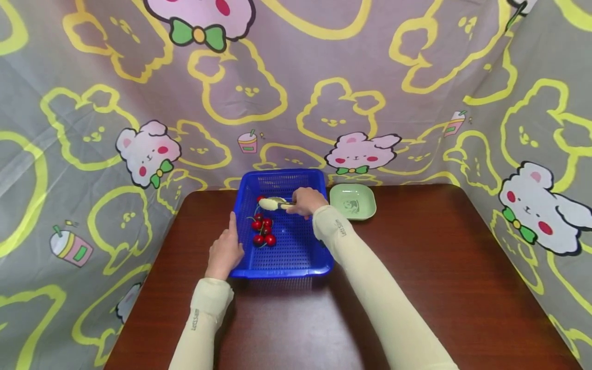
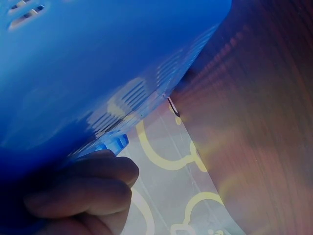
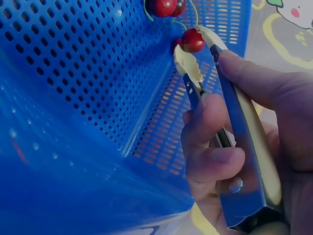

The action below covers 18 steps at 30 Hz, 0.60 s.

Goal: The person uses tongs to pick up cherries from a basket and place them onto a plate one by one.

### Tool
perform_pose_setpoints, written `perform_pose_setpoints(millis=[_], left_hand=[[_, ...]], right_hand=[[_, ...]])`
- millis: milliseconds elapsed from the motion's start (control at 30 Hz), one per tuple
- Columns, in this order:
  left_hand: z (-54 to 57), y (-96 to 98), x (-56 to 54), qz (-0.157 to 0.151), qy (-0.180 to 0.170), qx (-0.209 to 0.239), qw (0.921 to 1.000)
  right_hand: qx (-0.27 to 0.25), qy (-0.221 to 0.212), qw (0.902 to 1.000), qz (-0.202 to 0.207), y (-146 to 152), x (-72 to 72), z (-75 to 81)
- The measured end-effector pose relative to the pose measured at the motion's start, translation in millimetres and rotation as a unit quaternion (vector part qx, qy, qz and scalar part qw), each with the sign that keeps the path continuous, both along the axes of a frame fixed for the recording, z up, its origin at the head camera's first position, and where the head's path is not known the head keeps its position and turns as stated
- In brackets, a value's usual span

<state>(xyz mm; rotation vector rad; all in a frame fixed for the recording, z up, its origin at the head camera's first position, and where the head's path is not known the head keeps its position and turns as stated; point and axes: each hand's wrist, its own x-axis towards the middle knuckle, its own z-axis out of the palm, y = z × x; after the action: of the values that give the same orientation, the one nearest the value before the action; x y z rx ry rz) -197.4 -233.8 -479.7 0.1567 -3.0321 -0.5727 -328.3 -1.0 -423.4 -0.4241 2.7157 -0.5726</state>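
A blue plastic basket (image 1: 282, 273) with perforated walls holds several red cherries (image 1: 264, 239) with green stems, grouped in its left half. At its left side, my left hand (image 1: 224, 253) grips the rim; in the left wrist view the curled fingers (image 2: 93, 196) show under the edge. My right hand (image 1: 307, 200) reaches over the basket and holds metal tongs with cream scalloped tips (image 1: 269, 204). In the right wrist view, the tongs (image 3: 247, 147) have their tips spread, with a cherry (image 3: 193, 40) right at them, close to the basket's wall.
A light green square dish (image 1: 335, 200) with a panda picture stands right of the basket on the brown wooden table (image 1: 430, 257). Printed cloth (image 1: 296, 67) hangs around the table's back and sides.
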Motion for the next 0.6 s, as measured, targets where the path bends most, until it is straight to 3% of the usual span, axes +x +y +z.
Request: perform_pose_setpoints(millis=[600], left_hand=[[-1.4,-0.5,-1.8,0.004,-0.005,0.007,1.0]], right_hand=[[-0.028,0.056,0.9978,0.022,18.0,10.5,14.2]])
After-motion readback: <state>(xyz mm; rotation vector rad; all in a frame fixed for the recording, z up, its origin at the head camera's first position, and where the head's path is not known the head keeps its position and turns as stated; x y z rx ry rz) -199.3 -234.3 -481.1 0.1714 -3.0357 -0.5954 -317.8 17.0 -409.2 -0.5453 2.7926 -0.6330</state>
